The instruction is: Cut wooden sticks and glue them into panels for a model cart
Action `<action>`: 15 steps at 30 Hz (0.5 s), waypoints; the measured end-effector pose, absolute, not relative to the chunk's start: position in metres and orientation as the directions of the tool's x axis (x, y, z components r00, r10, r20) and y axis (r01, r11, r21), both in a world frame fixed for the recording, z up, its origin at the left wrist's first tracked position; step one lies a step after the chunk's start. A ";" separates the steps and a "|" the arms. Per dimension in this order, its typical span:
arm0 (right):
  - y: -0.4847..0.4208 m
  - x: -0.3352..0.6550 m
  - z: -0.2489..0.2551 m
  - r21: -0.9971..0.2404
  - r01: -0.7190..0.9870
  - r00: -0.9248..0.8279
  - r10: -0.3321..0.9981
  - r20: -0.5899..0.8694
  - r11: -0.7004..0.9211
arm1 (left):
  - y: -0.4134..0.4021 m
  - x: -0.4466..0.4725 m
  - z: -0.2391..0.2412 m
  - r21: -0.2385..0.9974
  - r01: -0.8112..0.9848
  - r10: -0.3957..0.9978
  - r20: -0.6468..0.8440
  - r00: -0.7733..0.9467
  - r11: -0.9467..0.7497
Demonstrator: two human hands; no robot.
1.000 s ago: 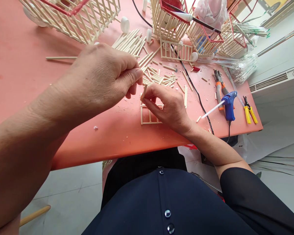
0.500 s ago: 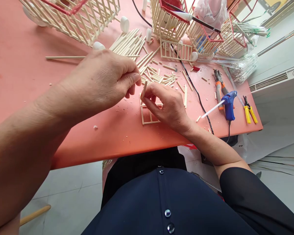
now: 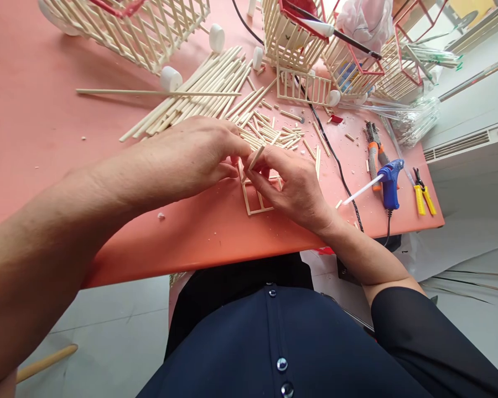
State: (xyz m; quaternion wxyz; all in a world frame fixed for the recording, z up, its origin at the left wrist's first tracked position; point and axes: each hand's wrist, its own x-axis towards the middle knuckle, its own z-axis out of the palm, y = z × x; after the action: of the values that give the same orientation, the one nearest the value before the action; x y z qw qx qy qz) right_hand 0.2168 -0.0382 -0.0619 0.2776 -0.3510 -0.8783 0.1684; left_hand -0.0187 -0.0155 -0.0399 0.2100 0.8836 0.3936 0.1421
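Observation:
My right hand pinches a short wooden stick between thumb and fingers; the stick points up at a slant. Beneath that hand is a small ladder-like wooden frame, partly covered by the fingers. My left hand is closed, its fingertips together at the frame's upper left corner and close to the right fingertips. What the left fingers hold, if anything, is hidden. Just beyond both hands lie many short cut stick pieces and a pile of longer sticks.
A blue glue gun, orange-handled pliers and yellow-handled cutters lie at the right. A black cable crosses the table. Stick-built carts with white wheels stand at the back, beside a finished ladder panel.
My left hand has come down and right, from above the stick pile to the frame's corner beside my right hand. The short stick in my right hand leans further over. The view has shifted slightly.

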 end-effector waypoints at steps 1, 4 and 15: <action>-0.039 0.218 -0.061 -0.493 0.526 -0.599 0.713 0.364 0.693 | -0.015 -0.020 -0.042 0.479 0.632 0.753 0.097 0.651 -0.609; -0.040 0.221 -0.058 -0.503 0.519 -0.601 0.714 0.360 0.691 | -0.012 -0.022 -0.048 0.494 0.626 0.759 0.117 0.640 -0.604; -0.044 0.223 -0.053 -0.506 0.523 -0.611 0.716 0.338 0.686 | 0.002 -0.023 -0.066 0.497 0.592 0.721 0.107 0.684 -0.635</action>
State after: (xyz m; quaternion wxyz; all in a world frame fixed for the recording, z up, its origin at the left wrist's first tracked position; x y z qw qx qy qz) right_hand 0.2233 -0.0440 -0.0532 0.2651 -0.3523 -0.8790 0.1816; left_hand -0.0230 0.0017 -0.0661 0.2168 0.8917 0.3680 0.1495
